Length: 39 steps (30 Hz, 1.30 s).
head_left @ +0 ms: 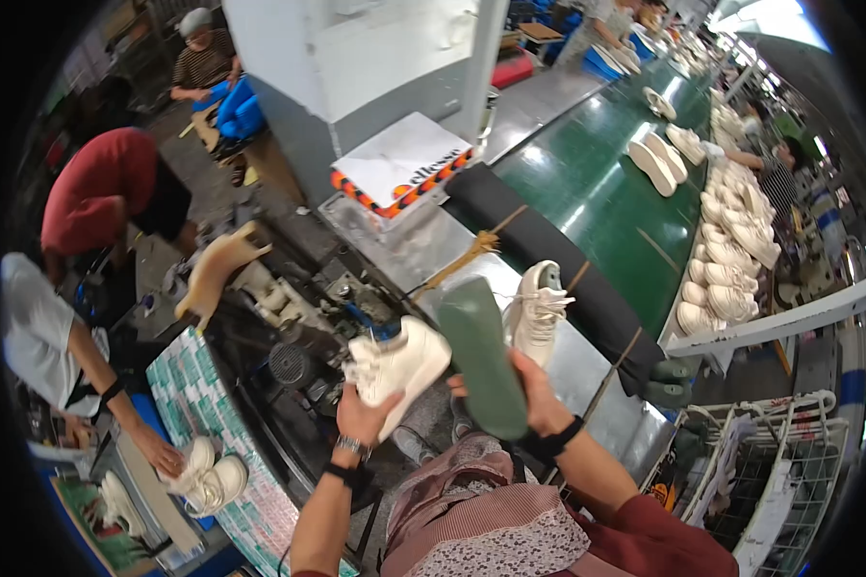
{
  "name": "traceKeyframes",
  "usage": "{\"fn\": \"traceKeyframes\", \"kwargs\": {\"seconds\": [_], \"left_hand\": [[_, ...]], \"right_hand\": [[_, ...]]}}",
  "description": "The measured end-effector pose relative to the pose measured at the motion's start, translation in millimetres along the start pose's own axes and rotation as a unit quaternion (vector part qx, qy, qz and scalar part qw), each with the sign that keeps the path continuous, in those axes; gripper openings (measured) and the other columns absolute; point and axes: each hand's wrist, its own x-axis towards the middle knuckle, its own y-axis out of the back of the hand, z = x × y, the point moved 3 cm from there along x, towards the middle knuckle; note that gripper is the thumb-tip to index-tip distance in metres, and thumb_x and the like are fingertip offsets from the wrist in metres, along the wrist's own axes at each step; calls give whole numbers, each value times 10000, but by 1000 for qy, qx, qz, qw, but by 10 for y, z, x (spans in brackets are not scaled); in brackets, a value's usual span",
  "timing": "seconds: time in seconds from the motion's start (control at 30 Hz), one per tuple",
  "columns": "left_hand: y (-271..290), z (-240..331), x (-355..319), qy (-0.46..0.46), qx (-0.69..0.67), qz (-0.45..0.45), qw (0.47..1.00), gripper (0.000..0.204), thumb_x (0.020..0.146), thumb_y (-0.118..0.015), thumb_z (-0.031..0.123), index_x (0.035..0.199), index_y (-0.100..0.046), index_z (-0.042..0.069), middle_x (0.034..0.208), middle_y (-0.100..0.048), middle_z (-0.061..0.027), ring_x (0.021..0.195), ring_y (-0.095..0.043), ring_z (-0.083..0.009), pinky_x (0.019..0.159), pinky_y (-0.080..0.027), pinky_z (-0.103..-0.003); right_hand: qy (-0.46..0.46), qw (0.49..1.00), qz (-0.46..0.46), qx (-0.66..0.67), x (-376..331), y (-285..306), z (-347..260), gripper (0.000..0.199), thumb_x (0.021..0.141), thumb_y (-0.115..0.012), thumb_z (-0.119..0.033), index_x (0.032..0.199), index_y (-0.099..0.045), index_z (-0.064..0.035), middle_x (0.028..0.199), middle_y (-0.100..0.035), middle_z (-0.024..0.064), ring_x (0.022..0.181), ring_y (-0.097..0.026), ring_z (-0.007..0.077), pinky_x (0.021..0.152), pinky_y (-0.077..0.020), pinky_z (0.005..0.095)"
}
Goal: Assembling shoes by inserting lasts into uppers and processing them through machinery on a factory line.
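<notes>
My left hand (364, 417) is closed round a cream sneaker (406, 362), held on its side with the pale sole towards my right. Pinched in my right hand (543, 402) is a dark green insole (483, 354), long and flat, tilted up beside the sneaker without a visible touch. Some of my right fingers are hidden behind it. Just past the insole, another cream sneaker (539, 315) with laces stands on the metal ledge (587, 380); the insole and my right hand cover part of it.
A green conveyor (587, 163) carries shoes beyond a black padded roll (548, 264); cream sneakers (731, 250) are heaped along its far side. An orange-trimmed shoebox (401, 163) stands by the pillar. Machinery (293, 361) lies left, a wire cart (770, 462) right. A co-worker's hand (159, 452) touches sneakers at left.
</notes>
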Motion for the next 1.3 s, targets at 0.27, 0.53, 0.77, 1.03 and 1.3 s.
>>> {"fn": "traceKeyframes", "kwargs": {"seconds": [0.27, 0.53, 0.77, 1.03, 1.3], "left_hand": [[-1426, 806, 1474, -135, 196, -37, 971, 620, 743, -822, 244, 1213, -507, -10, 1156, -600, -208, 1127, -549, -400, 923, -467, -468], [-1443, 878, 912, -166, 230, 47, 958, 751, 769, -764, 256, 1392, -433, -3, 1344, -502, -241, 1245, -465, -407, 1059, -405, -460], [-1210, 668, 93, -61, 158, -23, 985, 694, 820, -728, 316, 1377, -449, 9, 1307, -542, -247, 1220, -504, -403, 1037, -429, -462], [-876, 1015, -107, 77, -589, -256, 762, 746, 977, -519, 565, 1482, -388, 32, 1490, -464, -103, 1382, -432, -249, 1122, -364, -411], [103, 965, 43, 76, -709, -52, 699, 751, 1019, -391, 589, 1390, -461, -60, 1307, -605, -186, 1130, -643, -251, 959, -525, -362]], "right_hand": [[261, 647, 564, -443, -1248, 2294, -376, 479, 880, -724, -176, 1264, -504, 7, 1177, -621, 151, 1021, -616, 298, 901, -486, 388], [311, 483, 479, -664, -318, 1745, -602, 926, 747, -782, -156, 1491, -271, 51, 1496, -349, 267, 1390, -313, 436, 1159, -252, 498], [331, 729, 432, -415, 592, 2302, -927, 817, 702, -788, 12, 1408, -378, -16, 1301, -562, 155, 1199, -577, 318, 1018, -454, 388], [153, 983, 40, -96, 303, 328, -631, 765, 875, -662, -262, 1511, -296, -46, 1471, -441, 176, 1318, -479, 329, 1122, -406, 456], [316, 712, -84, -621, 1006, -1294, 277, 941, 812, -721, -203, 1533, -173, 53, 1446, -430, 243, 1341, -440, 289, 1102, -364, 406]]}}
